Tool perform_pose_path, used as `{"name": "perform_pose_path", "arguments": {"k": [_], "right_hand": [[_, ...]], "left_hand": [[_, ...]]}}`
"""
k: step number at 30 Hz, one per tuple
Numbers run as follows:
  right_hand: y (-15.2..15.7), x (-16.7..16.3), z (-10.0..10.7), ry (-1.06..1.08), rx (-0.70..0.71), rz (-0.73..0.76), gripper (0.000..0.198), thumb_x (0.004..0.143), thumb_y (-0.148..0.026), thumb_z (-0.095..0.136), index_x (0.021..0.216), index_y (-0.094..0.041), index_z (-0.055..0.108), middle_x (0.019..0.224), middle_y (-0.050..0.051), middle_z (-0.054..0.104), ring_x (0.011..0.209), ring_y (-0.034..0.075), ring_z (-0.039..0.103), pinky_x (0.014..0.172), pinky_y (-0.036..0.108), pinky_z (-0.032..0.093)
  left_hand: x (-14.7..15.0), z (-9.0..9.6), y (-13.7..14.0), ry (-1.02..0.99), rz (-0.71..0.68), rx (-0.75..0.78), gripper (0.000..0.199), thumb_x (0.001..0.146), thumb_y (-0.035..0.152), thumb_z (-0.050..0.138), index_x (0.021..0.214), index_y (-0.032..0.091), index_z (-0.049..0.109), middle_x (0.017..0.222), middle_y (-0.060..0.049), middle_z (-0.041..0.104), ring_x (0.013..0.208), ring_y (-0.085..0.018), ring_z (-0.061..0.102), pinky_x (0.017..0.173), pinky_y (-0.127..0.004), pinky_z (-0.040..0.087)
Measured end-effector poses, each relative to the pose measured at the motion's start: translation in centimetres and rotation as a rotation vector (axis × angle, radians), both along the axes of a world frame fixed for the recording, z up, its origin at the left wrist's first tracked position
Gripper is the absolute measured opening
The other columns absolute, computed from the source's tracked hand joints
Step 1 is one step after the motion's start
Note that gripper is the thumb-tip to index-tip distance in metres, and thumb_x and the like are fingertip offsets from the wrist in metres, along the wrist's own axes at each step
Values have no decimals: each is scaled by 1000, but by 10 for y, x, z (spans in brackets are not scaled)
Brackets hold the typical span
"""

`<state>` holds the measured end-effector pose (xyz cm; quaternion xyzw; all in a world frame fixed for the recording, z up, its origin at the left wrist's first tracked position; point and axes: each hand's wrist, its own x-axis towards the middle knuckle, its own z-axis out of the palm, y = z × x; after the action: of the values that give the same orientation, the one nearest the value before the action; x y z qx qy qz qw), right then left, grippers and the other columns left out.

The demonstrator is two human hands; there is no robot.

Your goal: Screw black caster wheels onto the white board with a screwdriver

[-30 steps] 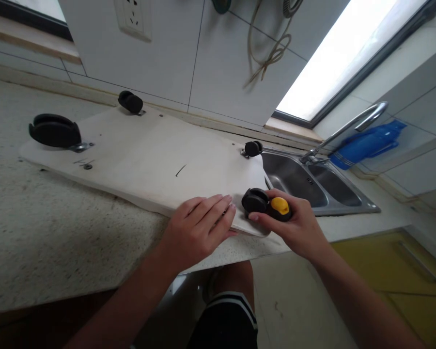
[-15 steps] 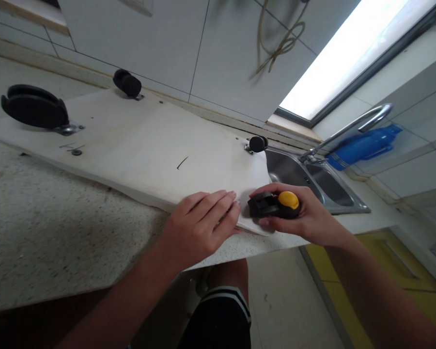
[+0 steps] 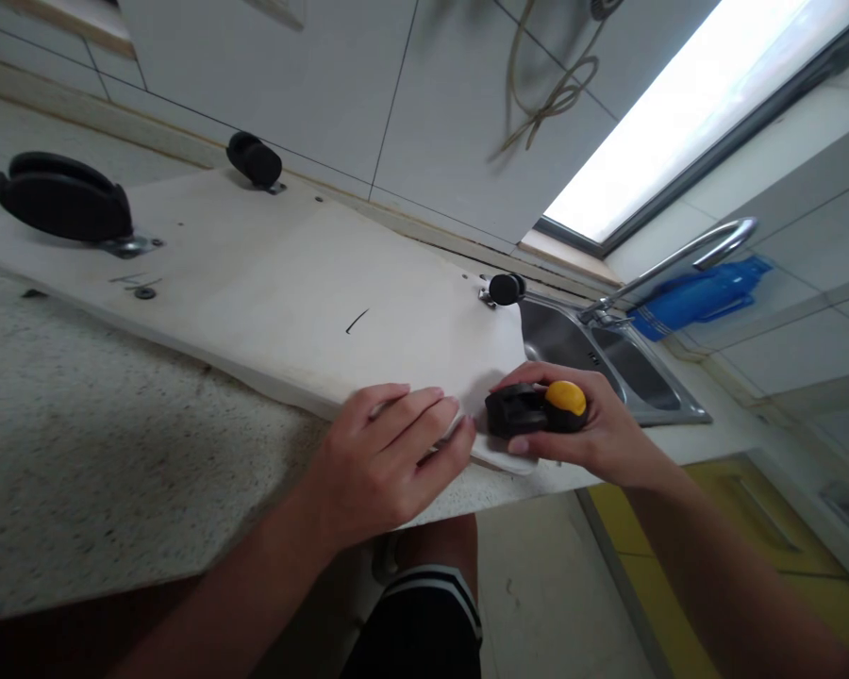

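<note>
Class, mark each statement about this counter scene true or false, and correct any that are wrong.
1. The right hand grips a yellow-and-black tool handle. True.
2. The left hand is lifted clear of the white board. False: its fingers lie on the board, at the near edge.
3. A large black caster is fixed near the board's left end. True.
4. The blue container lies inside the sink. False: it is outside the basins, near the faucet.
5. A looped cord hangs against the tiled wall. True.
6. The cabinet front below the counter is red. False: it is yellow.
</note>
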<state>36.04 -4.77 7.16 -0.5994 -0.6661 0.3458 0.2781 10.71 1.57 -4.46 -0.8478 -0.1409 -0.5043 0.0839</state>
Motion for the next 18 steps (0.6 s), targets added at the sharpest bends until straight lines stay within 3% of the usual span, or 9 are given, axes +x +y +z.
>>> {"name": "perform_pose_path", "arguments": {"k": [4,9,12,18], "right_hand": [[-11,-9,-4,-71,73,-117,41,77,-26,97,113,-35,81,102,-8,80,87,9,71,81,18,56],[-17,-28,-4,-290,214,-304,34,80,-42,95,109,-30,81,92,-5,77,78,10,64,71,23,50],[-17,-32,-5,-249,160,-338,41,81,-47,93,117,-30,83,93,-3,79,78,12,66,71,25,51],[-12,-22,-2,-100,40,-271,35,81,-39,95,113,-29,85,92,-2,80,76,12,66,68,24,53]], "left_hand": [[0,-1,0,-5,-2,7,15,104,22,78,119,20,80,116,-4,87,113,-21,79,98,-43,54],[1,-2,1,-23,-2,13,14,103,20,79,118,19,80,114,-4,87,111,-22,79,97,-43,55],[0,-1,1,-26,0,20,14,103,20,78,117,20,80,114,-5,87,111,-22,79,96,-43,56],[-1,0,1,-8,3,29,15,103,21,79,118,20,80,114,-5,87,109,-22,80,96,-43,57]]}}
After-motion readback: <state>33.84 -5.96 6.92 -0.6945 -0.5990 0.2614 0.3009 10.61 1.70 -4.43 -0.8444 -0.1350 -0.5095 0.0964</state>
